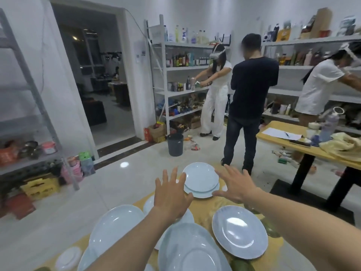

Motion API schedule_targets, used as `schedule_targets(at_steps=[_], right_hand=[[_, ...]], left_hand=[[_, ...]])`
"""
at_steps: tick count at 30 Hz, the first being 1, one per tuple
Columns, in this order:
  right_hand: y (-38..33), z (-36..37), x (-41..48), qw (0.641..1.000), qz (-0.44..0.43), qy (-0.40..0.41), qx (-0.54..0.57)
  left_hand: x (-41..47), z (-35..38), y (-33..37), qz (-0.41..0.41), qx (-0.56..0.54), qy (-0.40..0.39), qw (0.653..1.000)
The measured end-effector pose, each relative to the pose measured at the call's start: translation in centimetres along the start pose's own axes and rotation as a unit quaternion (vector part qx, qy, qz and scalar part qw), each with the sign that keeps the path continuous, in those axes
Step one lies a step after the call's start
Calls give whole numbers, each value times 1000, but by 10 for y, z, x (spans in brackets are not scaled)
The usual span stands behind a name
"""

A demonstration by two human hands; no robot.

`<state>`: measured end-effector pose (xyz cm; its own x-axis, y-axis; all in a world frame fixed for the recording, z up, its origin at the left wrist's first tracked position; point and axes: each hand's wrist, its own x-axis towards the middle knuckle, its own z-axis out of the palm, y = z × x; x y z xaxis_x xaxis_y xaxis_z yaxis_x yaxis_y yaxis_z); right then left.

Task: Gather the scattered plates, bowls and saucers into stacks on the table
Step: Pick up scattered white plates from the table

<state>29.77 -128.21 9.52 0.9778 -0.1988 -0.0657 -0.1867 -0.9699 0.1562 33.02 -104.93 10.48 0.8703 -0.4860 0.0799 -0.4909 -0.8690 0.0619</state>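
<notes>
On the yellow-clothed worktop (203,210), three big pale blue round plates (239,231) lie scattered near the person, a stack of two smaller pale blue plates (201,179) sits at the far end, and the left hand (172,196) and right hand (232,184) flank that stack, fingers spread, grasping nothing.

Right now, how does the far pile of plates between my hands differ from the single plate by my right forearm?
The far pile is two plates, the upper one off centre; the single plate lies alone. The left hand and right hand spread open beside the far pile; neither is at the single plate. Both are pale, round, face up.
</notes>
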Motion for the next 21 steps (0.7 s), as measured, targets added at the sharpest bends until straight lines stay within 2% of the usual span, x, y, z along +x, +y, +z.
schedule_targets(at_steps=[6,13,18,21], right_hand=[[35,50,113,998,-48,-40,19],[63,100,207,994,-66,-77,49],[78,135,250,978,-18,-114,176],[84,158,270,938,27,-144,313]], left_hand=[[100,51,12,-71,-9,-45,996],[186,115,27,-101,-19,-89,991],[230,157,32,-128,-71,-117,982],[254,182,34,-196,-188,-127,954]])
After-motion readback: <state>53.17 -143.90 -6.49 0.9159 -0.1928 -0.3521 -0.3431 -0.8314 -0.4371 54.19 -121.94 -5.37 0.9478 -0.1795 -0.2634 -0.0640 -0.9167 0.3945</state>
